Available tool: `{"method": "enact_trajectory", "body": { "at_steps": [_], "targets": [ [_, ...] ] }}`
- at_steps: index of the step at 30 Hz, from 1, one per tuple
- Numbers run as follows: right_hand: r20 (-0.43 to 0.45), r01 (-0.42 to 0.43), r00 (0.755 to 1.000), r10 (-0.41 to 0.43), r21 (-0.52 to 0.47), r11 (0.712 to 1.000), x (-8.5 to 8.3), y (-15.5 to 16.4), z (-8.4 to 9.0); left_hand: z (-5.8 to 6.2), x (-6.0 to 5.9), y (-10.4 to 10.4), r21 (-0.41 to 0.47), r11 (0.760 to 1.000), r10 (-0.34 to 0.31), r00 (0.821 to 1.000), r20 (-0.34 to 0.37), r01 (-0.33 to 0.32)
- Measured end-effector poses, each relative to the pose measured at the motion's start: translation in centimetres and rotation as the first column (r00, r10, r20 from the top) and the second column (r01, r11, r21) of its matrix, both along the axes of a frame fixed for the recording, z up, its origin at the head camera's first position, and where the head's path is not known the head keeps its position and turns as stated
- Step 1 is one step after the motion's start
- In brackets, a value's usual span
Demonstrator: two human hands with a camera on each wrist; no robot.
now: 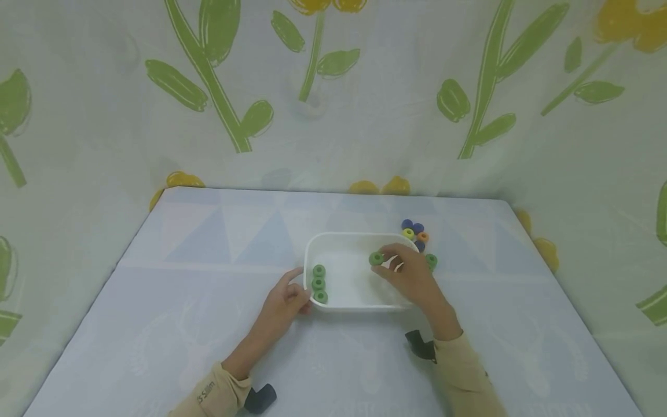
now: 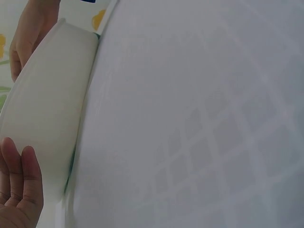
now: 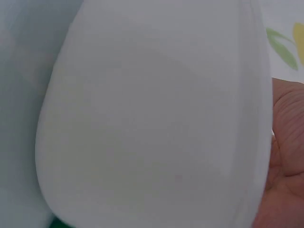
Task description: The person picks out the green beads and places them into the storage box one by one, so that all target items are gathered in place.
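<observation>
A white rectangular tray point(image 1: 359, 234) stands on the table, with three green rings point(image 1: 319, 288) in a column along its left inner wall. Over the tray's right part, my right hand point(image 1: 414, 281) pinches another green ring point(image 1: 372, 262) between thumb and fingers. My left hand point(image 1: 281, 304) is at the tray's left side. In the left wrist view its fingers point(image 2: 31, 175) lie fairly straight against the outer wall point(image 2: 52, 95). The tray's wall point(image 3: 152, 114) fills most of the right wrist view and hides the right fingertips and ring there.
Outside the tray's far right corner lie several small rings: blue point(image 1: 407, 223), yellow point(image 1: 408, 233) and orange point(image 1: 423, 237). One more green ring point(image 1: 432, 259) shows just beyond the right hand. A floral curtain point(image 1: 375, 116) hangs behind the table.
</observation>
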State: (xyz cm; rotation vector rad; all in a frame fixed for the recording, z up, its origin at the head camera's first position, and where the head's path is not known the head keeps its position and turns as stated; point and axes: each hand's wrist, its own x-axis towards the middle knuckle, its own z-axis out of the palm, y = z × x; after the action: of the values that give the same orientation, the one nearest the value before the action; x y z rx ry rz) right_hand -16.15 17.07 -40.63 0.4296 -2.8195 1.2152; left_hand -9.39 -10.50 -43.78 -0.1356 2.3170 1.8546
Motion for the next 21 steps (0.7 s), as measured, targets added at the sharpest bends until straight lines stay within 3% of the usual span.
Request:
{"method": "enact_trajectory", "body": {
  "at_steps": [12, 21],
  "targets": [
    [0.05, -0.107, 0.993, 0.102, 0.09, 0.99, -0.1, -3.7, -1.3, 0.0, 0.1, -0.1, 0.015, 1.0, -0.004, 1.0, -0.002, 0.004],
    [0.183, -0.128, 0.979, 0.094, 0.185, 0.974, -0.3, -5.1, -1.2, -0.1, 0.0, -0.1, 0.022, 1.0, -0.004, 1.0, -0.001, 0.004]
  ]
}}
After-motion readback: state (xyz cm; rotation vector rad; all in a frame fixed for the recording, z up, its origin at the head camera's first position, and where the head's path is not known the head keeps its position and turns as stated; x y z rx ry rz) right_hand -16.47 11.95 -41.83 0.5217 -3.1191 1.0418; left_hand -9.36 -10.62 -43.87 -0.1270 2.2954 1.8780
